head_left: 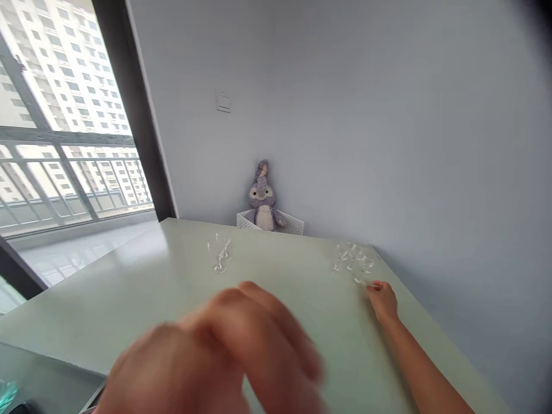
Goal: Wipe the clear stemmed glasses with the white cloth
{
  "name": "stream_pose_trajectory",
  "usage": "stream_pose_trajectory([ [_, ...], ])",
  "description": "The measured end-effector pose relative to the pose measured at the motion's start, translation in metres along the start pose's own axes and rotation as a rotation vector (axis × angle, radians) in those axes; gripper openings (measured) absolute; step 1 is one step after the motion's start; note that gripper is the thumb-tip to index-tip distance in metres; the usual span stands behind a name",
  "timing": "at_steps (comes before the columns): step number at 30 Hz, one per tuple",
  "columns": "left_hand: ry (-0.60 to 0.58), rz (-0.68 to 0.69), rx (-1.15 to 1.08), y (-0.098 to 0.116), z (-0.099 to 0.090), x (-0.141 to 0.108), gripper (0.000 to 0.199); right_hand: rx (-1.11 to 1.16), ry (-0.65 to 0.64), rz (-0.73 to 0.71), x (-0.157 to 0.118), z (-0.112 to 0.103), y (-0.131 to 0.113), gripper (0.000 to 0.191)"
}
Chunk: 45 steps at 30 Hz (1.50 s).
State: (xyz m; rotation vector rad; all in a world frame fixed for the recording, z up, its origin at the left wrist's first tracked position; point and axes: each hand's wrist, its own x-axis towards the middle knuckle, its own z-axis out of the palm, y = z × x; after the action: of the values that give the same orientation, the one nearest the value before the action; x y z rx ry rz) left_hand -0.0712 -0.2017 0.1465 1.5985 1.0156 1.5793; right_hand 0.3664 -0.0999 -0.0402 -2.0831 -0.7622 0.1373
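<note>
My left hand fills the lower middle of the head view, close to the camera and smeared by motion. Its fingers bend downward, and whatever lies under them is hidden. Over at the right of the table, my right hand has thumb and fingers pinched together at a small clear stemmed glass. Just behind that glass stand several more clear stemmed glasses, their outlines faint against the surface. Farther left, a separate pair of stemmed glasses stands upright, beyond my left hand.
The pale green tabletop runs back to a grey wall. A purple plush rabbit sits in a white basket at the far edge. A dark-framed window is on the left. At bottom left, a lower grey surface adjoins the table.
</note>
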Motion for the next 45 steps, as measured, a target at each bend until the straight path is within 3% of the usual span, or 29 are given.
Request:
stream_pose_trajectory([
  [3,0.228,-0.049,-0.487,-0.022,-0.001,0.024,0.017,0.068,-0.003,-0.001,-0.020,-0.008,0.008,0.023],
  [4,0.291,-0.166,-0.655,-0.039,-0.003,0.032,0.016,0.113,-0.032,-0.023,-0.029,-0.008,0.006,0.023],
  [6,0.431,-0.547,-0.863,-0.084,-0.010,0.048,0.013,0.207,-0.148,-0.075,-0.050,-0.002,-0.005,0.024],
  [9,0.555,-1.059,-1.042,-0.154,-0.014,0.069,0.015,0.272,-0.474,-0.171,-0.094,0.018,-0.044,0.028],
  [10,0.570,-1.107,-1.054,-0.173,-0.012,0.076,0.017,0.264,-0.598,-0.224,-0.111,0.025,-0.060,0.028],
  [12,0.603,-1.122,-1.063,-0.199,-0.006,0.089,0.022,0.255,-0.771,-0.338,-0.144,0.040,-0.094,0.029],
  [14,0.612,-1.107,-1.087,-0.215,0.000,0.102,0.026,0.213,-0.863,-0.505,-0.172,0.053,-0.122,0.027],
  [17,0.596,-1.068,-1.137,-0.225,0.004,0.121,0.034,0.046,-0.925,-0.716,-0.197,0.066,-0.149,0.035],
  [19,0.583,-1.038,-1.165,-0.229,0.003,0.132,0.039,-0.058,-0.944,-0.772,-0.203,0.072,-0.157,0.039],
  [22,0.576,-1.003,-1.191,-0.235,0.001,0.142,0.040,-0.110,-0.980,-0.820,-0.203,0.084,-0.156,0.036],
  [27,0.574,-0.990,-1.218,-0.246,0.001,0.149,0.034,-0.103,-1.007,-0.768,-0.190,0.094,-0.144,0.059],
  [30,0.590,-0.991,-1.220,-0.252,0.001,0.153,0.029,-0.082,-0.959,-0.730,-0.183,0.083,-0.140,0.055],
  [34,0.614,-0.979,-1.212,-0.256,0.002,0.160,0.026,-0.123,-0.918,-0.779,-0.191,0.060,-0.146,0.035],
  [38,0.623,-0.960,-1.198,-0.254,0.003,0.164,0.027,-0.266,-1.019,-0.962,-0.217,0.053,-0.148,0.065],
  [39,0.620,-0.953,-1.195,-0.252,0.003,0.163,0.027,-0.305,-1.029,-0.985,-0.223,0.054,-0.146,0.064],
  [43,0.551,-0.907,-1.196,-0.241,0.004,0.152,0.022,-0.292,-0.996,-0.956,-0.232,0.063,-0.138,0.016],
  [45,0.476,-0.882,-1.208,-0.233,0.008,0.144,0.016,-0.097,-1.003,-0.868,-0.226,0.064,-0.135,0.010],
])
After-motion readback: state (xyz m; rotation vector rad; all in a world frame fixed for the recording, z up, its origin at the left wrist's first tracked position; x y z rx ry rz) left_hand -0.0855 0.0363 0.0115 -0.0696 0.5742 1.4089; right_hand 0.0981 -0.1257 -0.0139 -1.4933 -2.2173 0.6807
